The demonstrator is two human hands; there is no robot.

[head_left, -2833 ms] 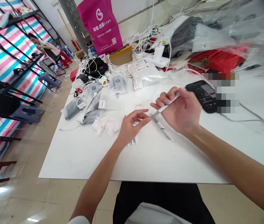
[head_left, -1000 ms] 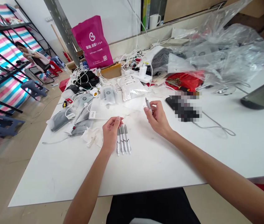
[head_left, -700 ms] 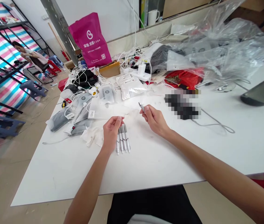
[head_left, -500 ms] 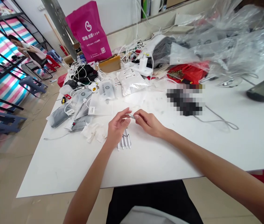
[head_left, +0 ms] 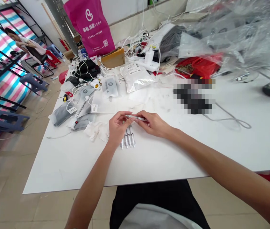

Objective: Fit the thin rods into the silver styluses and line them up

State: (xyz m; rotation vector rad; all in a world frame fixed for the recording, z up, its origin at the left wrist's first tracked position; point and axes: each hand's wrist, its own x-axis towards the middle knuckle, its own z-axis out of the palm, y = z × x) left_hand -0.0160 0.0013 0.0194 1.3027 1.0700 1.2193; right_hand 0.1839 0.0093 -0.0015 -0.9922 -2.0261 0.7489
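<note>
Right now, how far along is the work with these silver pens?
Done: four silver pens lie side by side on the white table. In hand: a fifth pen, held between the left hand and right hand. Remaining: unclear; a grey pouch lies nearby, its contents hidden.

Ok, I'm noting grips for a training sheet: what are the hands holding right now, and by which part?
The left hand and right hand hold one slim silver pen-like device level between them, fingertips pinching it at its opposite ends.
</note>
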